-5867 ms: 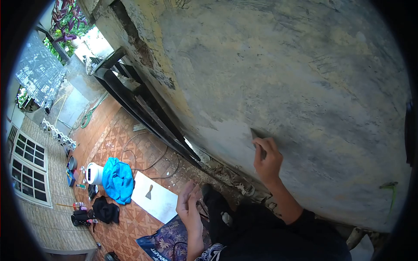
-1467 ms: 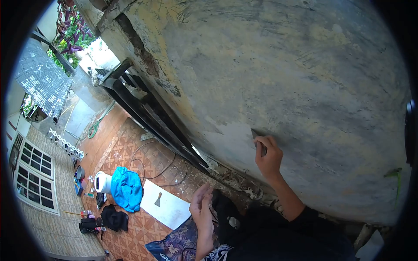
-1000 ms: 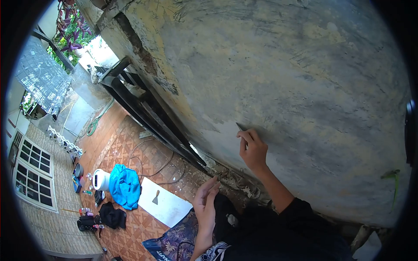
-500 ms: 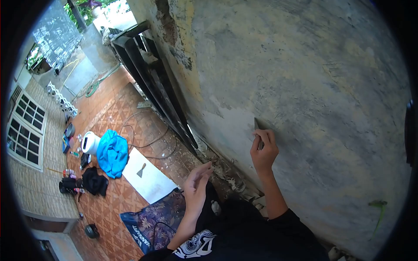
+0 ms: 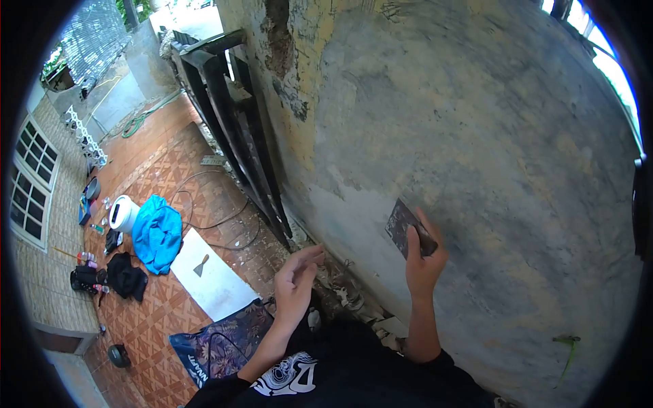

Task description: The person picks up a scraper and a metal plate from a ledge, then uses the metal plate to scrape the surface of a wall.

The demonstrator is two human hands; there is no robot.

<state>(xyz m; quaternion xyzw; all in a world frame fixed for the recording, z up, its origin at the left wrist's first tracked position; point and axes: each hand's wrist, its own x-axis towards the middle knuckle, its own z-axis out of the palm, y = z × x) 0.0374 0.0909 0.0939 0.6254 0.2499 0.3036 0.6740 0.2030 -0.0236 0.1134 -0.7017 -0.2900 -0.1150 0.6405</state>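
Note:
My right hand grips a scraper, a dark, flat, squared blade flecked with pale residue. Thumb lies on the near face, and the fingers wrap behind it. The blade overlaps a pale grey smoothed patch low on the plastered wall. My left hand hangs to the left of that patch, fingers loosely bent and apart, holding nothing. Down on the floor, a putty knife with a wooden handle rests on a white board.
Dark metal rails lean along the wall at left. Rubble lines the wall's foot. A blue cloth, white bucket, black cloth, patterned bag and thin cable lie on the tiled floor.
My right hand has turned the scraper from edge-on to showing its broad face, and sits slightly lower. My left hand stays raised, fingers still loosely bent. The view has shifted.

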